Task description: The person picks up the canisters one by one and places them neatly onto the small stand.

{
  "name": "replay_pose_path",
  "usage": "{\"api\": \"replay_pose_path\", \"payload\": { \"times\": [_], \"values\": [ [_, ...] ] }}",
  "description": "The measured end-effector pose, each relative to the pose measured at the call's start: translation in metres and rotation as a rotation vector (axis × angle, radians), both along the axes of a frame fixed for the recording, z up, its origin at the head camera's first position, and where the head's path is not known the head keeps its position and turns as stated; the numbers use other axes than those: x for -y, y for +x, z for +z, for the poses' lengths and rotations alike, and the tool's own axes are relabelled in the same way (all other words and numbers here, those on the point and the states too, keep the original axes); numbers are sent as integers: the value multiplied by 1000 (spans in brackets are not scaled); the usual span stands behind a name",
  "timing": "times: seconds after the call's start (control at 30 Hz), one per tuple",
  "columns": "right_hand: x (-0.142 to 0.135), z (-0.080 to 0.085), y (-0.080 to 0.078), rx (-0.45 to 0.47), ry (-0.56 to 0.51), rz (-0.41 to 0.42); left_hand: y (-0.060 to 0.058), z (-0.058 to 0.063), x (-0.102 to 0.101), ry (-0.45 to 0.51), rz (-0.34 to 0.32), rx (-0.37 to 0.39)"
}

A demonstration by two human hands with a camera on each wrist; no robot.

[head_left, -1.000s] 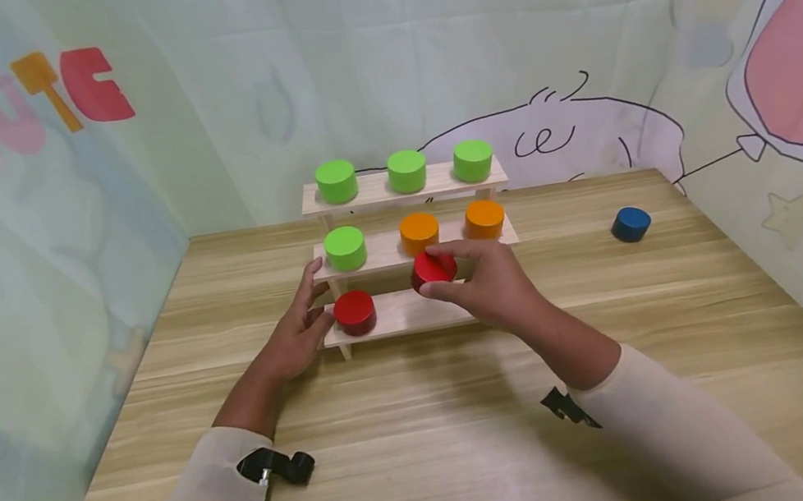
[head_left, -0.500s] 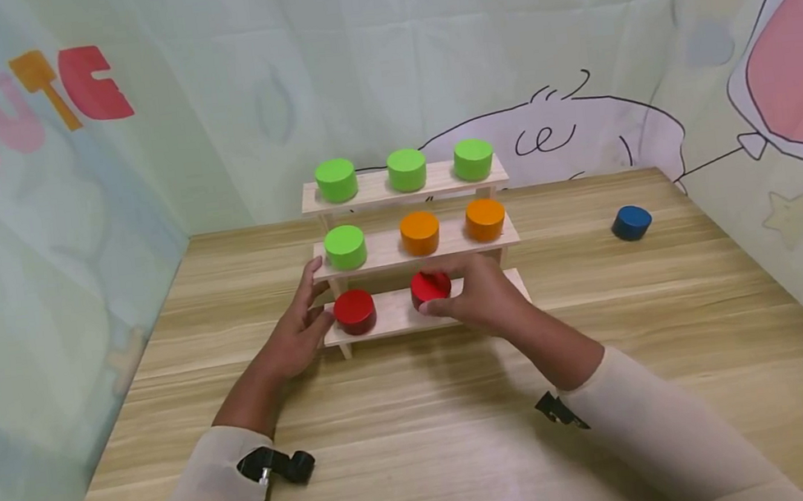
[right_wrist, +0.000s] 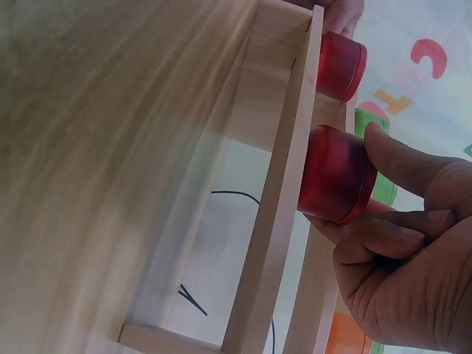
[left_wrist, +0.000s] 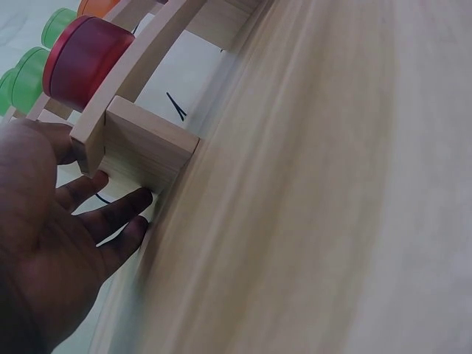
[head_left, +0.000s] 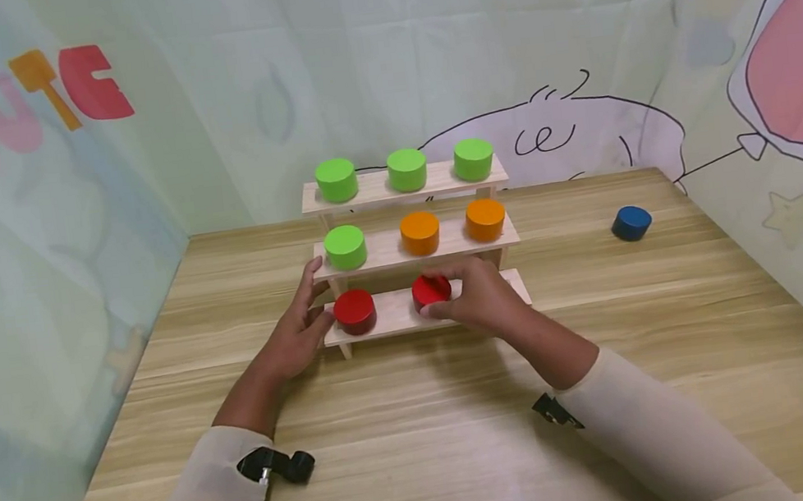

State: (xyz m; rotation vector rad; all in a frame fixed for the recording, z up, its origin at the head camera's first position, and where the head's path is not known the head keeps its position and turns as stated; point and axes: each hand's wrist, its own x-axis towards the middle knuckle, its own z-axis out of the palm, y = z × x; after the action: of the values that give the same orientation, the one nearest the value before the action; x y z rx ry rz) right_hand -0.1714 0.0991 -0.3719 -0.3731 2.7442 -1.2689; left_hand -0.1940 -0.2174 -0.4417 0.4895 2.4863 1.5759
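A three-tier wooden stand (head_left: 397, 317) holds round coloured blocks. My right hand (head_left: 483, 297) pinches a red round block (head_left: 430, 293) between thumb and fingers, at the middle of the bottom tier. In the right wrist view that block (right_wrist: 335, 175) sits upright with its base right at the board. My left hand (head_left: 297, 333) rests against the stand's left end, thumb at the bottom board and fingers spread along the side panel (left_wrist: 144, 144). Beside that thumb stands another red round block (head_left: 355, 312).
Three green round blocks (head_left: 407, 170) line the top tier. The middle tier bears a green block (head_left: 345, 247) and two orange blocks (head_left: 419, 233). A blue round block (head_left: 631, 223) lies on the wooden table (head_left: 424, 446) to the right. A printed cloth (head_left: 223, 122) hangs behind.
My right hand has lowered the red round block from in front of the middle tier onto the bottom tier, then barely moved. My left hand has stayed at the stand's left end.
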Motion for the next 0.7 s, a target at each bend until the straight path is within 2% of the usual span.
{"api": "replay_pose_path", "payload": {
  "times": [0.33,0.7],
  "values": [
    [2,0,1,32,38,-18,1,1,-1,9,-8,-5],
    [-2,4,4,21,61,-25,0,0,0,14,-11,-11]
  ]
}}
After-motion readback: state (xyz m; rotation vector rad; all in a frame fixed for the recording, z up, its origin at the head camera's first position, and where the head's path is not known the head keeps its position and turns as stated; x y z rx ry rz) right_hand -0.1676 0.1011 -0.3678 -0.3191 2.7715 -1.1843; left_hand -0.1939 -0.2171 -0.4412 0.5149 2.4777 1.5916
